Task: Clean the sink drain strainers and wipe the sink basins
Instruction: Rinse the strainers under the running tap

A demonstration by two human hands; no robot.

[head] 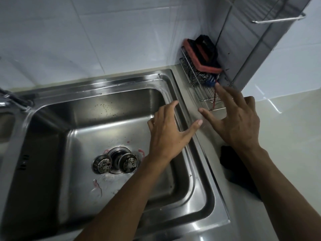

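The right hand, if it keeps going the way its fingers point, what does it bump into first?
Most likely the blue brush in the wire rack: the right hand has a fingertip almost at it. Steel wool and a red scrub pad sit just beyond. Depth is hard to judge here.

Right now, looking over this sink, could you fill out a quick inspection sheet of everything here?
Surface: steel sink basin, specks and pink smears on its floor.
Job's things: two strainers lying beside the open drain.
Clutter: wire rack holding a red scrub pad and steel wool; dark cloth on the counter.
Hands: left hand and right hand open, empty; right reaching towards the rack.
Cables: nothing seen.
Surroundings: white tiled wall, metal shelf above.
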